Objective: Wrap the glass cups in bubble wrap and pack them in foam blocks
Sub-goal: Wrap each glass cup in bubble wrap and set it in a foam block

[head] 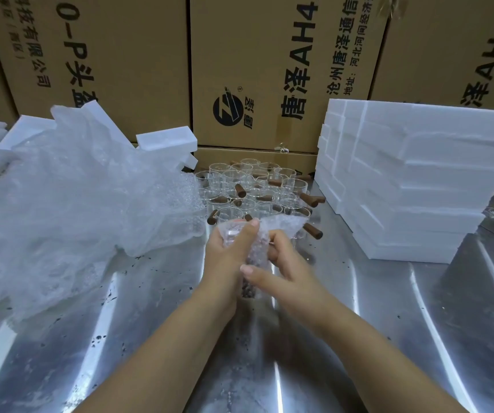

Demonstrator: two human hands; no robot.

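Above the tabletop (388,308) centre, the left hand (227,248) grips a glass cup (235,231). The right hand (284,269) grips the bubble wrap sheet (283,224) folded around it. Beyond, more glass cups (254,186) cluster toward the far edge. Bubble wrap heap (76,189): left edge. Foam blocks (403,180): stacked, right edge.

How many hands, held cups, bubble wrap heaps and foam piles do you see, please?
2 hands: left hand, right hand
1 held cup
1 bubble wrap heap
2 foam piles: left foam pile, right foam pile
Total: 6
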